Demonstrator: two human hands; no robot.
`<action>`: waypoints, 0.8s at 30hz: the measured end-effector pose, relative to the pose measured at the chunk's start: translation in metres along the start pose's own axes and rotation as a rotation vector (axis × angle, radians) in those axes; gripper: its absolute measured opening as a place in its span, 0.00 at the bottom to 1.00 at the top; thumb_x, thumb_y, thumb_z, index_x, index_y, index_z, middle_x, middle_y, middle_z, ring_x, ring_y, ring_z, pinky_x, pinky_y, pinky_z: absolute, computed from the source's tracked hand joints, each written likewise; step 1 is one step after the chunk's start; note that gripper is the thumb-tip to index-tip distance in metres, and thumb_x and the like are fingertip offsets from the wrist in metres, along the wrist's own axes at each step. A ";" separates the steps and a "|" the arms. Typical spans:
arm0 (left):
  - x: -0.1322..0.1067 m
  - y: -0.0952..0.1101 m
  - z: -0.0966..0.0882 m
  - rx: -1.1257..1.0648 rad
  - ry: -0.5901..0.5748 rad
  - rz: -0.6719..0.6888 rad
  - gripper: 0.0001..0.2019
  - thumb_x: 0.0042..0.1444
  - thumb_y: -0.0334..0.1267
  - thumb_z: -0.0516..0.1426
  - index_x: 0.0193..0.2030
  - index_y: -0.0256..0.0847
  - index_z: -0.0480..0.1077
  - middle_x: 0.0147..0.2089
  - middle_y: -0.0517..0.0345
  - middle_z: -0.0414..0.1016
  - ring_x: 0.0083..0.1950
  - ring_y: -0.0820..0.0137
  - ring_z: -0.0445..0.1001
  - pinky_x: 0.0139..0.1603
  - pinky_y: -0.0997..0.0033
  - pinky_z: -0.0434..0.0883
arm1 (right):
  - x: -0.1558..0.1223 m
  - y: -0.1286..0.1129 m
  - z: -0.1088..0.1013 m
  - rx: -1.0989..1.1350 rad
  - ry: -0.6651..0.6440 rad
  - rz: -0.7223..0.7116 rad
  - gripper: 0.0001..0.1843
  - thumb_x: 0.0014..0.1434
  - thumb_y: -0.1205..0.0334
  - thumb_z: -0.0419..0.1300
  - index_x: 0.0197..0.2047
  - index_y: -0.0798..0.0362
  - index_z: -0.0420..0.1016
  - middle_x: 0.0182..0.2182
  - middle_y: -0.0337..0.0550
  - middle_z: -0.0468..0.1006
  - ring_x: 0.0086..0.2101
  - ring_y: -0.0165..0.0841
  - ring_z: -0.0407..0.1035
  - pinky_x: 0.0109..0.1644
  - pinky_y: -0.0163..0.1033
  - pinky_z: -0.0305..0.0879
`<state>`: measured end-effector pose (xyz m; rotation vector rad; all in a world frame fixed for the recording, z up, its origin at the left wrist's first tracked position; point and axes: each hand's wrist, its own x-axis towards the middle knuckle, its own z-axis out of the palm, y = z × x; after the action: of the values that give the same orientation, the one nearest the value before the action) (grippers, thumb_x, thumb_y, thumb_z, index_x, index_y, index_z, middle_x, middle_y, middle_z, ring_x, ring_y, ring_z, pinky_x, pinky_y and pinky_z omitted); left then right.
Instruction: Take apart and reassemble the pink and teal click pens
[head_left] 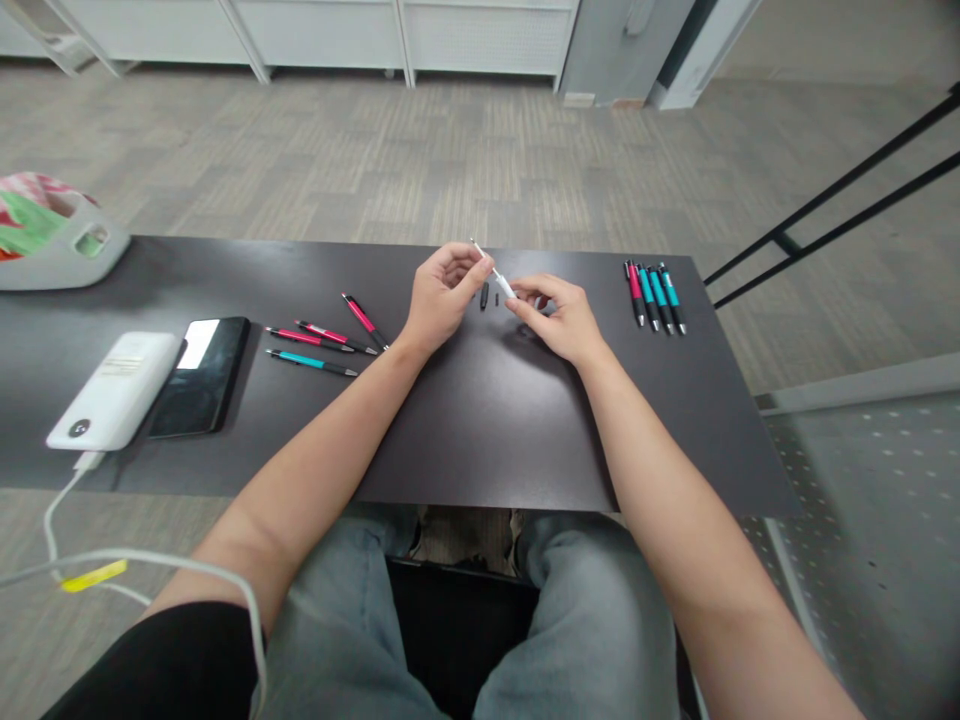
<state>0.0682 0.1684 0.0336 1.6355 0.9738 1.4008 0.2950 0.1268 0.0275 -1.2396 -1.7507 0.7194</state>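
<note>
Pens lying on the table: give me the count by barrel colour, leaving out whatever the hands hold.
Red pens: 4
Blue pens: 4
Total: 8

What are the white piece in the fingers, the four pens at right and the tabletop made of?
White piece: probably smooth plastic, judging by its even, opaque colour.
Four pens: smooth barrels, plastic or painted metal, solid colour fitting both; silvery tips suggest metal.
Tabletop: perhaps laminate or coated board, satin, since it throws soft highlights.
</note>
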 end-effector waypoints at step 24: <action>-0.019 -0.022 -0.006 0.637 -0.124 0.127 0.08 0.72 0.46 0.78 0.55 0.54 0.95 0.71 0.42 0.89 0.74 0.37 0.79 0.78 0.31 0.75 | 0.006 0.020 0.000 0.085 0.126 -0.001 0.26 0.75 0.25 0.80 0.60 0.35 0.96 0.45 0.48 0.94 0.49 0.55 0.89 0.50 0.61 0.88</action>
<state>0.0582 0.1606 0.0069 2.2480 1.3502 1.1049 0.3033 0.1397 0.0125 -1.2003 -1.6019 0.6926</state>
